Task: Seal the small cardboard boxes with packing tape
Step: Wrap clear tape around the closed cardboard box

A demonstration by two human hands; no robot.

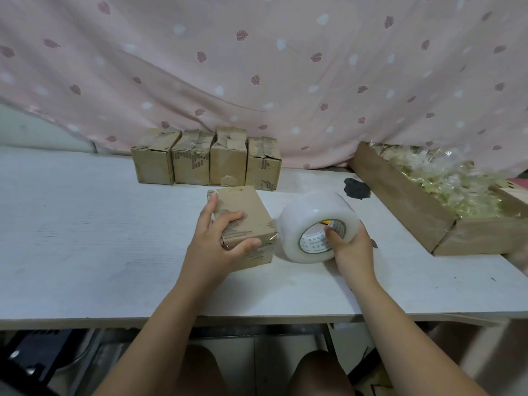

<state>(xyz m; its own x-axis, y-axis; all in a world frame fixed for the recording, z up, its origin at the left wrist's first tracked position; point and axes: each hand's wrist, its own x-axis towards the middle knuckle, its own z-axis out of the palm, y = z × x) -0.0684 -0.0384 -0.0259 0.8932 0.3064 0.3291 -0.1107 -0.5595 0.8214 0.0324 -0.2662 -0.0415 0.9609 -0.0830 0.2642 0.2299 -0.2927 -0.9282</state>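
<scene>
The left hand gripped a small cardboard box lying flat on the table. Its thumb was curled over the near end and its fingers were spread along the top and the far-left edge. The box was a scuffed brown block with faded print. A glossy, wrinkled film of tape lay across the corner just right of the thumb.

Just to the right of that grip, close to touching the box, the right hand held a roll of tape. This was a thick, milky-white drum tipped on its side. The thumb was hooked into the printed cardboard core, and the fingers wrapped round the outer curve (mostly hidden behind the roll).

Beyond both hands a row of four boxes stood side by side, worn and creased, with torn tape on their tops. Behind them hung a pink cloth printed with leaves. Well to the right of the roll lay a shallow cardboard tray heaped with crinkled clear wrappers. A dark stain marked the pale, grainy tabletop between the roll and the tray.
</scene>
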